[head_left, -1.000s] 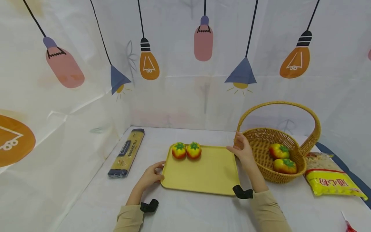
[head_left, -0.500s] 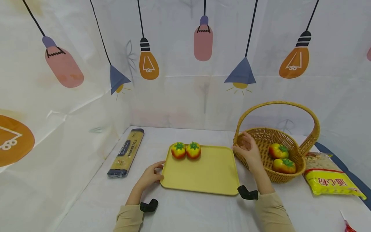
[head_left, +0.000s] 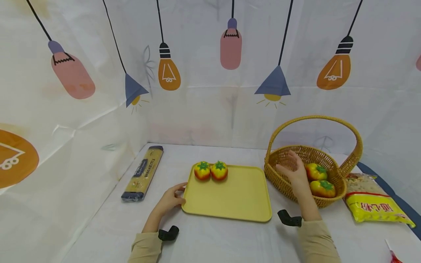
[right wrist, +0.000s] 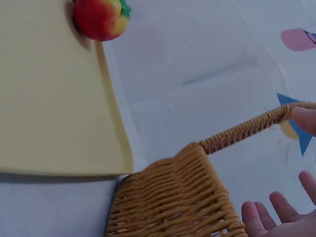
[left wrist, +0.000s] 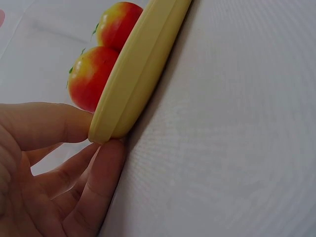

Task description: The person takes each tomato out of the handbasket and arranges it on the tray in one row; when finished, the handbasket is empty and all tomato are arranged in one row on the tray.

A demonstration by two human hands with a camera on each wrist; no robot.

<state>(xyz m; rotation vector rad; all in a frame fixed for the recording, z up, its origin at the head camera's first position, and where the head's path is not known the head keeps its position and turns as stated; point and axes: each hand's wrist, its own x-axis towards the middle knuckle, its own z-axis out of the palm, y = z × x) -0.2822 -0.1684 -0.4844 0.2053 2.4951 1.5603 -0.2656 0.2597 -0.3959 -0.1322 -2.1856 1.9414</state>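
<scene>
The yellow, flat, round-cornered tray [head_left: 236,199] lies on the white cloth-covered counter [head_left: 210,241]. Two round red-and-yellow fruits with green leaf tops [head_left: 219,171] sit side by side on it at 11 o'clock, touching each other. The left hand [head_left: 170,201] is at the tray's 9 o'clock side, and its fingers pinch the edge. At the tray's 3 o'clock side stands a brown woven basket [head_left: 274,177] with a tall, curved handle [head_left: 315,117]. The right hand [head_left: 297,175] is over the basket's 9 o'clock part, with its fingers apart and a bit bent, and it holds nothing. I can't tell if it touches the basket. Two more red-and-yellow fruits [head_left: 323,189] lie together inside the basket, near 4 o'clock. A long, flat, yellow-and-dark-blue spaghetti pack [head_left: 143,174] lies between 9 and 10 o'clock from the tray. A shiny yellow-and-clear plastic bag [head_left: 378,206] lies at the basket's 4 o'clock.
</scene>
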